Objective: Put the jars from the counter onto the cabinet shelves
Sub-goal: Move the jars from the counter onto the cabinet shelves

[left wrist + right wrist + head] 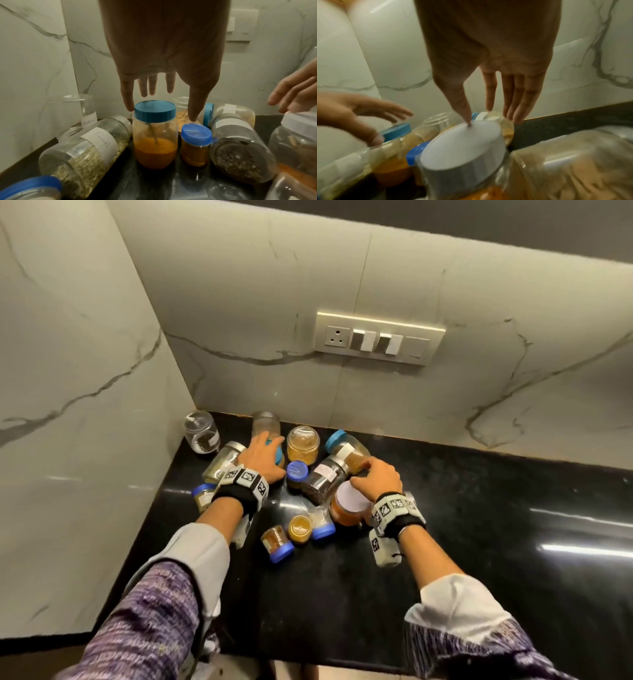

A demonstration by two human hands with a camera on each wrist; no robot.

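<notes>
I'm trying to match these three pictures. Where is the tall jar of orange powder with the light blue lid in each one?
Head view: the light blue lidded jar is mostly hidden under the left hand.
Left wrist view: centre, upright, below the fingers.
Right wrist view: left of centre, blurred.
Shared landmark: the white lidded jar.

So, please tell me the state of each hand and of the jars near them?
left hand: open, over the teal-lid jar, not gripping
right hand: open, thumb touching the white-lid jar
teal-lid jar: upright, closed
white-lid jar: closed
fennel jar: lying down
</notes>
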